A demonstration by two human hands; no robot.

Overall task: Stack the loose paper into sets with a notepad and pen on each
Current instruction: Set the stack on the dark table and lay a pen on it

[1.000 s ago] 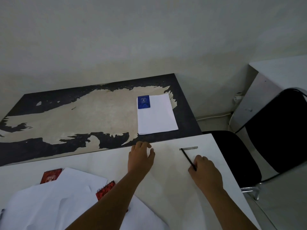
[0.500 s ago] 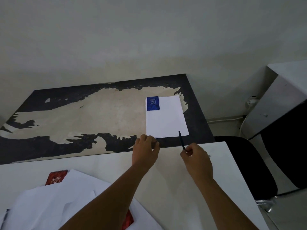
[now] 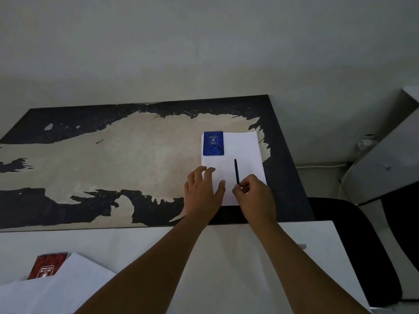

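Pen (image 3: 236, 171) is dark and thin, pinched at its near end in the right hand (image 3: 254, 193), fingers curled closed around it. It points away from the person, over the white paper stack (image 3: 243, 152); can't tell if the tip touches the sheet. Stack sits on the worn dark table (image 3: 90, 159), toward its right end. Blue notepad (image 3: 213, 143) lies flat on the stack's far left corner, well clear of the pen tip.

Left hand (image 3: 203, 191) is open, fingers spread, palm down on the stack's near left corner, holding nothing. It is just beside the right hand, not touching it.

Versus half a second ago: both hands have moved forward off the white table's (image 3: 226, 257) far edge and out over the paper. The pen was then at the stack's near right corner; now it's over the middle of the sheet. Left hand was short of the stack, now on it. Stack and blue notepad haven't shifted on the table.

Around: loose white sheets (image 3: 56, 288) at the near left on the white table, with a red notepad (image 3: 46, 266) partly tucked under them. Black chair (image 3: 353, 245) to the right. Both forearms cross the white table and hide the stack's near edge.
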